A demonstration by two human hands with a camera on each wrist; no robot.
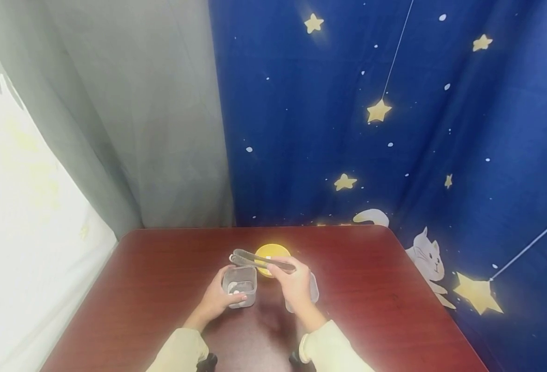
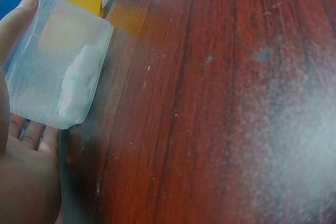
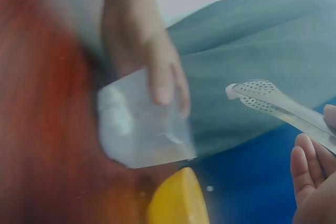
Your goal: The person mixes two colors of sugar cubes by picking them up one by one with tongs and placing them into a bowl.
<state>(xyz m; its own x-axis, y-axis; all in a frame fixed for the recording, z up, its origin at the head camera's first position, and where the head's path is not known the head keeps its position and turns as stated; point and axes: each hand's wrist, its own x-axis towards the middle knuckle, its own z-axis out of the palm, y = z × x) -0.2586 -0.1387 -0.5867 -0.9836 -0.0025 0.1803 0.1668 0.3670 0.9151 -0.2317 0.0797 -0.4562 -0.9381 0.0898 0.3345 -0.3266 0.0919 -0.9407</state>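
Note:
My left hand [image 1: 214, 300] grips a clear square plastic container [image 1: 250, 298] by its side, tilted in the left wrist view. White lumps [image 2: 79, 85] lie along its bottom, seen through the wall. With my right hand [image 1: 297, 284] I hold metal tongs [image 1: 250, 259], their perforated tips pointing left, above the container's far rim. A small white piece [image 3: 231, 92] is pinched at the tips of the tongs in the right wrist view. Just beyond the hands stands a yellow bowl [image 1: 275, 249], partly covered by the tongs and right hand.
A clear plastic lid or tray [image 1: 314, 290] lies on the table under my right hand, mostly hidden. The dark red wooden table [image 1: 371, 289] ends at curtains [image 1: 292, 155] along its back.

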